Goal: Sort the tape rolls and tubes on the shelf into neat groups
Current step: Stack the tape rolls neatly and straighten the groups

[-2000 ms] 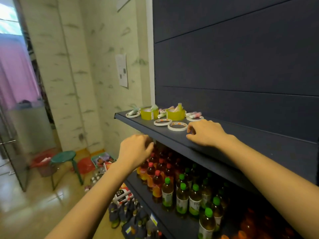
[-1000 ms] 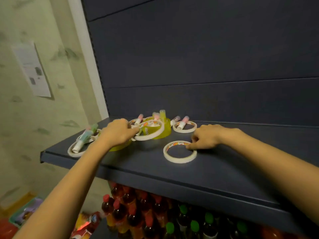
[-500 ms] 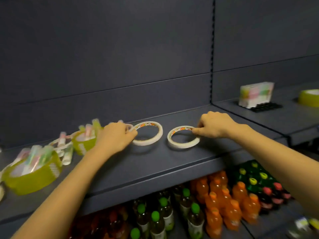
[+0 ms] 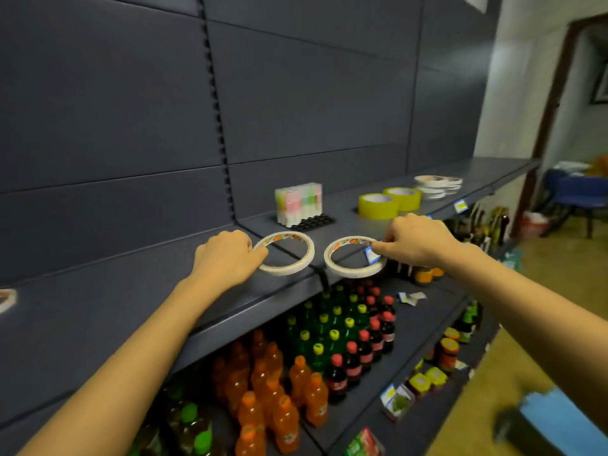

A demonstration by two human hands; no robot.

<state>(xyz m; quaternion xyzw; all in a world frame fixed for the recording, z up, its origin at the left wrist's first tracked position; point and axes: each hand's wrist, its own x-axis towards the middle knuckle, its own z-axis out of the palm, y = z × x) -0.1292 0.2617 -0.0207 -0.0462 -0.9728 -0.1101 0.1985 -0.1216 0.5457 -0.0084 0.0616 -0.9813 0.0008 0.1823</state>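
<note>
At the front edge of the dark shelf (image 4: 98, 307), where two sections meet, each hand holds one thin white tape ring by its rim. The left hand (image 4: 227, 258) curls its fingers round the near side of the left ring (image 4: 289, 270), which lies over the seam. The right hand (image 4: 418, 238) pinches the far side of the right ring (image 4: 352, 273), and that ring seems to hang partly past the shelf's lip. I cannot tell whether either ring rests on the surface or is lifted just clear of it.

Further right along the shelf stand a pack of pastel tubes (image 4: 297, 202), two yellow tape rolls (image 4: 376, 207) and a stack of white rings (image 4: 434, 187), which is probably where these two belong.

The main risk is the right ring: a light fingertip pinch on a thin rim could slip, and the ring would drop among the bottles (image 4: 345, 324) below. Carrying both at once across to the stack, a forearm could brush the yellow rolls or tip the tubes. Set down off-centre, a ring could slide the stack askew.
</note>
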